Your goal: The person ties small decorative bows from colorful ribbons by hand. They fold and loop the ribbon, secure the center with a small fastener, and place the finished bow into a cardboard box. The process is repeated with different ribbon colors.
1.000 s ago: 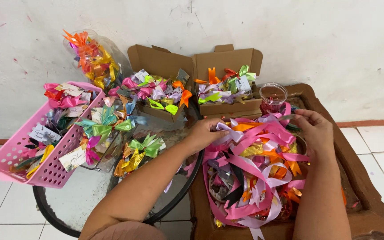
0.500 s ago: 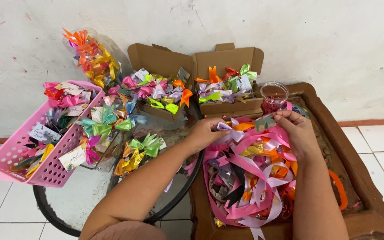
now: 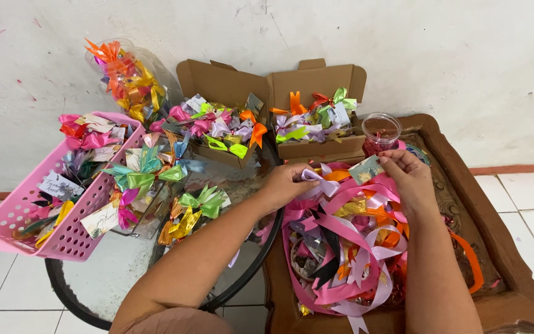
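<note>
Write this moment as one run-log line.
left hand: grips lilac ribbon bow | right hand: pinches small card | below: ribbon pile

Scuffed white wall (image 3: 465, 55), white-tiled floor (image 3: 526, 192)

ribbon heap (image 3: 347, 247) crowds tray; jar (image 3: 381, 132), boxes (image 3: 316, 117) behind

Small card (image 3: 366, 169): greenish-grey, rectangular, tilted, pinched at right edge by fingertips of right hand (image 3: 410, 179), held just above ribbon heap.

Lilac bow (image 3: 319, 183): pale satin, loops spread, at fingertips of left hand (image 3: 285, 185), just left of card, touching top of heap.

Ribbon heap (image 3: 347, 247): loose tangled strips, mostly pink, with orange, lilac, white, black, gold; piled on carved wooden tray (image 3: 502, 247), ends trailing over near edge.
</note>
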